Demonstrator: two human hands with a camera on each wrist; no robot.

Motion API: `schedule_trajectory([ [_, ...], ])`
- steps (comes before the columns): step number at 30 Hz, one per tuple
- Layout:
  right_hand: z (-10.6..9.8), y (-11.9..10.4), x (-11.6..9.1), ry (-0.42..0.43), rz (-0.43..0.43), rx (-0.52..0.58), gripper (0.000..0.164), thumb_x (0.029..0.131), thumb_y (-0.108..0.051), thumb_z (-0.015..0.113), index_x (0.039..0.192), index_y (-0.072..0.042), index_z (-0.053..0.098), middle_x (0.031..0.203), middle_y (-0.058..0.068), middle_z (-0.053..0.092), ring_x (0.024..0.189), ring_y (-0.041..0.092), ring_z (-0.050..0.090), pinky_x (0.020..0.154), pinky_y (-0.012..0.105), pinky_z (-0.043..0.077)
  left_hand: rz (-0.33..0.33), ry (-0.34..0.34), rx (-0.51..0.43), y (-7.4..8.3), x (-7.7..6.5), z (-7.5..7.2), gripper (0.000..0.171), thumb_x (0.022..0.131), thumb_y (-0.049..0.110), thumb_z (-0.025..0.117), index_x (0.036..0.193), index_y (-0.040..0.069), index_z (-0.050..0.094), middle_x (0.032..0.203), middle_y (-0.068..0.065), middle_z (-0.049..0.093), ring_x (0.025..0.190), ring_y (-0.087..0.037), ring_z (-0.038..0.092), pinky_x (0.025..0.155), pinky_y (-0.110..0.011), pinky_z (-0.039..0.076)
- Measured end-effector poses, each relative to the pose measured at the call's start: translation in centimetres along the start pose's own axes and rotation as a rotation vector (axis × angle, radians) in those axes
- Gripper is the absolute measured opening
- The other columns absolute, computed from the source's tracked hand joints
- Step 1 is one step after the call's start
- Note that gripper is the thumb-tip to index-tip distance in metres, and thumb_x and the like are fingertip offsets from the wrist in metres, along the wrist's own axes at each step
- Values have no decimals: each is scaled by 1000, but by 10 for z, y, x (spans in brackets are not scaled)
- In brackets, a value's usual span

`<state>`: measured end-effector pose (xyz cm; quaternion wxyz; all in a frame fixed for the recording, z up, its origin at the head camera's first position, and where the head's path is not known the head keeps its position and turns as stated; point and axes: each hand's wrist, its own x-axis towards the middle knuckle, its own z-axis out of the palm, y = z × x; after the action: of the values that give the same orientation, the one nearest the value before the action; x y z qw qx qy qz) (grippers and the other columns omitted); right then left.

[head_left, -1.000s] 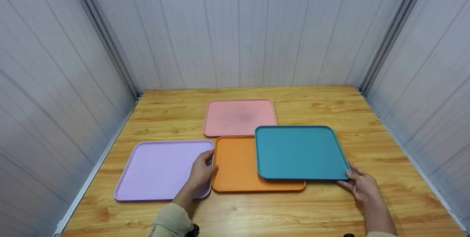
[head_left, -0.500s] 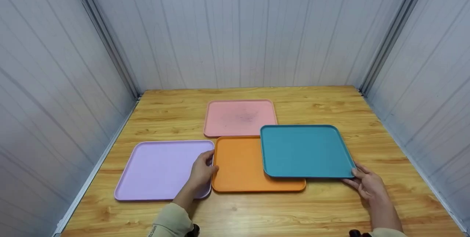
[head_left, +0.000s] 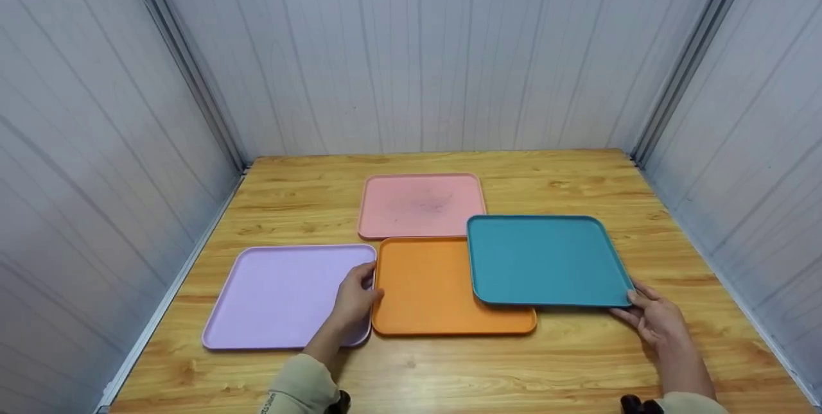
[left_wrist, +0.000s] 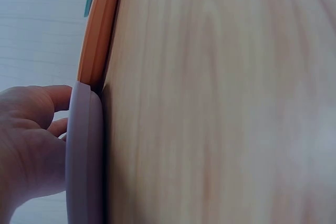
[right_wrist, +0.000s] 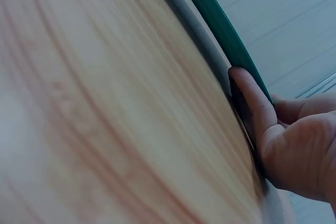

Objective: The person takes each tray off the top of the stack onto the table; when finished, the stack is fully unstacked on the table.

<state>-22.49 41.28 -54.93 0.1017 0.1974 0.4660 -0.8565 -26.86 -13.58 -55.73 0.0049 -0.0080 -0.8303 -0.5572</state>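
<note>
In the head view my right hand (head_left: 661, 323) pinches the near right corner of a teal tray (head_left: 546, 260), thumb on top and fingers underneath. That tray is raised slightly and covers the right part of an orange tray (head_left: 424, 292). My left hand (head_left: 350, 301) is over the right side of a purple tray (head_left: 276, 298) and holds the orange tray's left rim, thumb over the edge. The left wrist view shows the left hand (left_wrist: 31, 140) behind the purple rim (left_wrist: 84, 150). In the right wrist view the right hand (right_wrist: 299, 140) grips the teal edge (right_wrist: 231, 35).
A pink tray (head_left: 420, 205) with a dark smudge lies behind the orange one. All stand on a wood-grain table (head_left: 437, 375), enclosed by pale panel walls (head_left: 417, 54) at the back and both sides.
My right hand has moved the teal tray to the right and slightly away from me, uncovering more of the orange tray. The left hand stays in place.
</note>
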Motion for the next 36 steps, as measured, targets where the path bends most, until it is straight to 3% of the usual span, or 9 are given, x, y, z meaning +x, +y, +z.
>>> schedule_trajectory([
  [3,-2,-2,0,14,15,58,42,106,-2,43,136,-28,57,166,6,-12,86,19,73,89,31,57,6,0,-5,-1,0,0,58,84,-11,66,141,-11,51,140,-26,52,131,-39,50,112,-48,39],
  [7,-5,-5,1,16,6,115,39,105,0,45,112,-26,74,167,2,-8,87,20,73,96,36,53,46,-9,6,-2,0,-2,59,83,-12,65,140,-14,50,139,-29,52,130,-41,51,110,-49,42],
  [9,-6,-5,1,18,-9,141,37,104,0,47,110,-23,75,164,13,23,88,21,73,98,38,52,74,-13,21,-2,0,-2,59,81,-12,65,138,-15,50,137,-30,52,128,-42,52,108,-50,43],
  [11,-8,-6,0,17,-24,168,35,104,-1,48,106,-22,76,141,15,55,90,22,73,95,36,54,88,-15,27,-2,0,-2,59,81,-13,65,138,-16,50,136,-31,52,127,-43,52,108,-50,44],
  [12,-8,-6,0,22,-27,183,34,104,-2,48,100,-21,76,140,13,56,90,23,74,92,34,56,82,-15,26,-2,0,-2,59,82,-12,65,138,-16,50,137,-31,52,128,-42,52,108,-50,44],
  [14,-10,-8,0,26,-37,191,34,104,-4,49,97,-21,78,107,6,70,90,24,74,82,29,59,77,-15,29,-2,0,-2,58,83,-11,66,139,-15,50,137,-30,52,128,-42,52,109,-50,43],
  [17,-12,-9,-1,26,-45,205,35,104,-6,48,96,-20,79,105,7,71,90,24,74,72,26,60,65,-7,36,0,0,-2,57,84,-10,67,139,-14,51,138,-29,53,129,-42,51,110,-51,41],
  [23,-17,-14,4,14,-35,325,35,104,-2,48,96,-14,79,90,7,72,87,25,74,94,41,54,48,2,22,3,-2,0,57,85,-11,66,139,-12,51,138,-28,53,130,-42,50,110,-51,41],
  [36,-30,-30,14,43,-6,356,35,103,-5,49,87,-12,79,87,7,71,83,25,73,97,45,53,69,-11,5,-2,-1,-1,58,83,-13,65,139,-15,50,137,-29,52,128,-42,51,109,-50,42],
])
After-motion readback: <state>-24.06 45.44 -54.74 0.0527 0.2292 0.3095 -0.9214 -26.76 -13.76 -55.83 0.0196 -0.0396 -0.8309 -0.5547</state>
